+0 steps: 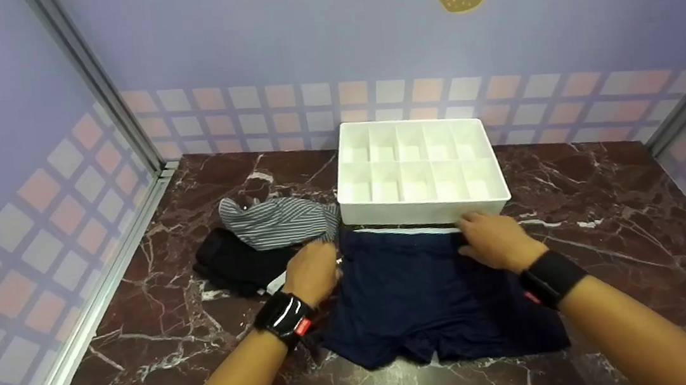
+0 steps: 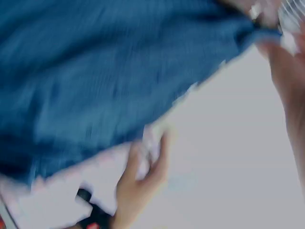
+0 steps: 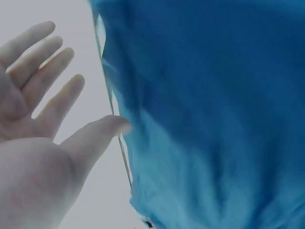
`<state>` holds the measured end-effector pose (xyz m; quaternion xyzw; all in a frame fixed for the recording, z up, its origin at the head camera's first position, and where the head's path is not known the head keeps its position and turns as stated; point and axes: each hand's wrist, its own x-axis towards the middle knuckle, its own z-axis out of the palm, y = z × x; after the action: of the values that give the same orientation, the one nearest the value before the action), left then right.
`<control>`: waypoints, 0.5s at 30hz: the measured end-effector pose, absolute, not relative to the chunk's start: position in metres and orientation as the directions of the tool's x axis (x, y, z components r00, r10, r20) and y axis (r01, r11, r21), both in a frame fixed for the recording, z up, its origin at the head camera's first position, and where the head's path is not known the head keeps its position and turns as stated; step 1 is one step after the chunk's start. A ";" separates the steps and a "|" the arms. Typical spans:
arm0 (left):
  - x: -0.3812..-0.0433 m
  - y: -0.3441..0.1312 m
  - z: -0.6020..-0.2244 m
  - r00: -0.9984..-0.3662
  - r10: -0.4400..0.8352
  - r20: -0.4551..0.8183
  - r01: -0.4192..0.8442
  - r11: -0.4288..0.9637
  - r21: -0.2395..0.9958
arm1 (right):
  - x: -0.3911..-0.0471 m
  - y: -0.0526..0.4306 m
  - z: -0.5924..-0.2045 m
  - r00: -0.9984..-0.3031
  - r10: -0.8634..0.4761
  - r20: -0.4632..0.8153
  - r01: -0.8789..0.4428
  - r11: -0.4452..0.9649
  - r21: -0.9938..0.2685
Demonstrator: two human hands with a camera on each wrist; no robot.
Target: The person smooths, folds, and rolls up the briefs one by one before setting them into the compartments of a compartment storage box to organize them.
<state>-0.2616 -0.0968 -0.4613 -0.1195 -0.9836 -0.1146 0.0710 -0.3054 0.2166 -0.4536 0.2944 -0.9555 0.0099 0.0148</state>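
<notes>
A pair of navy boxer briefs (image 1: pixel 417 293) lies spread on the dark marble surface, waistband toward the box. At its upper left corner, my left hand (image 1: pixel 313 272) has its fingers curled. The left wrist view is blurred, but there the left hand (image 2: pixel 288 76) pinches a drawn-out corner of the boxer briefs (image 2: pixel 119 71). By the waistband's right end is my right hand (image 1: pixel 493 239), its fingertips near the box's front wall. In the right wrist view the right hand (image 3: pixel 43 105) has its fingers spread, with the thumb at the cloth's edge (image 3: pixel 162 143).
A white box (image 1: pixel 425 212) with several compartments stands behind the boxer briefs. To the left lie a grey-and-white striped cloth item (image 1: pixel 282 221) and a black cloth item (image 1: pixel 239 264), partly overlapping. Patterned panels (image 1: pixel 365 37) enclose the marble surface (image 1: pixel 161 339) at the back and sides.
</notes>
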 end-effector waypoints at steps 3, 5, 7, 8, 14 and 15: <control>-0.244 -0.098 -0.447 -0.979 0.206 -0.004 0.201 0.958 0.205 | -0.317 0.173 -0.449 -0.711 -0.696 0.099 -0.697 0.716 0.036; -0.234 -0.097 -0.443 -0.974 0.208 -0.091 0.190 0.966 0.174 | -0.324 0.144 -0.450 -0.612 -0.784 0.102 -0.781 0.620 0.078; -0.224 -0.095 -0.444 -0.968 0.208 -0.137 0.189 0.972 0.140 | -0.332 0.118 -0.452 -0.511 -0.853 0.103 -0.841 0.521 0.147; -0.219 -0.095 -0.445 -0.967 0.209 -0.148 0.191 0.974 0.125 | -0.336 0.107 -0.455 -0.467 -0.878 0.107 -0.860 0.479 0.178; -0.196 -0.097 -0.454 -0.968 0.217 -0.128 0.209 0.975 0.078 | -0.355 0.062 -0.468 -0.252 -0.952 0.174 -0.909 0.294 0.294; -0.194 -0.099 -0.455 -0.968 0.218 -0.123 0.211 0.975 0.072 | -0.358 0.058 -0.468 -0.220 -0.957 0.188 -0.912 0.270 0.308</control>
<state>-0.1941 -0.0986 -0.4552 -0.1082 -0.9916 -0.0292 -0.0651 -0.3583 0.0576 -0.4683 0.6005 -0.7782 -0.0656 0.1715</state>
